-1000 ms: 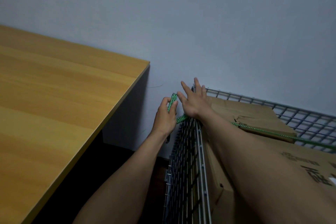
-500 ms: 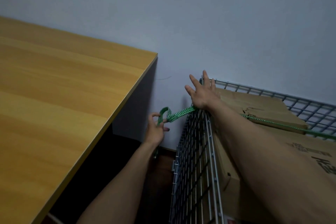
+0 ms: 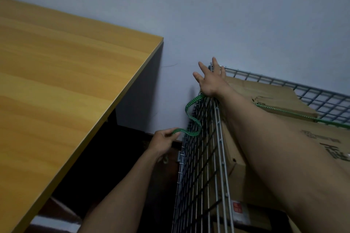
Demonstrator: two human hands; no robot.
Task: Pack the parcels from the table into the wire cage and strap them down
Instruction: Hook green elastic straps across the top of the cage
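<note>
Green strap (image 3: 194,100) runs across the cardboard parcels (image 3: 274,96) in the wire cage (image 3: 200,157). My right hand (image 3: 212,81) is flat, fingers spread, pinning it at the top rim so it won't slip; my left hand (image 3: 162,142) pinches the slack end down the side.

Looks forward and down from the head, wide-angle. Hangs close above the top rim of the wire cage (image 3: 219,138), facing the wall (image 3: 208,15), with the worktop (image 3: 56,81) off to the left.
</note>
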